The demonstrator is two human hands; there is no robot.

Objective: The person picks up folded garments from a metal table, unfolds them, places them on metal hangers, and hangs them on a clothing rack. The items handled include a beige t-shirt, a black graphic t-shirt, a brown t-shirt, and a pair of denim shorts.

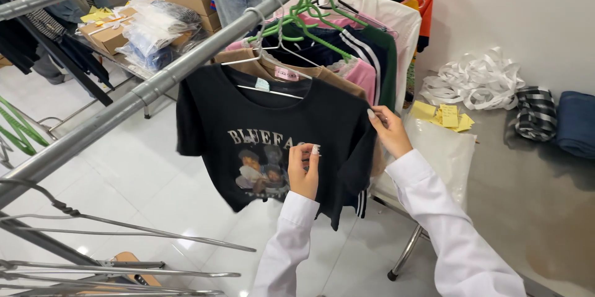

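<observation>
**Black printed T-shirt held flat on the rail**

We faced a black T-shirt (pixel 273 142) hanging on a white wire hanger (pixel 273 91) from the slanted metal rail (pixel 155 86), the nearest garment in a row of hung clothes. Behind it hung a tan top (pixel 338 79), a pink one (pixel 362 71) and a dark one with white stripes on green hangers (pixel 310 0).

Our left hand (pixel 304 170) rested against the printed chest panel, its fingers (pixel 299 156) drawn together and pinching a small pale tag or sticker (pixel 315 149) against the cloth. Our right hand (pixel 390 131) had the shirt's right sleeve edge, its fingers (pixel 375 116) closed on the fabric and pulling it outward so the front lay taut.

We judged the shirt light, soft and limp: it would sag and fold wherever it was not held, so a pinch at a hem, sleeve or shoulder seam suited it best, and the hanger could swing on the rail.

To the right stood a steel worktop (pixel 527 185) carrying yellow notes (pixel 447 116), a heap of white tape (pixel 477 77), a clear plastic bag (pixel 440 148) and folded cloths (pixel 576 122).
</observation>
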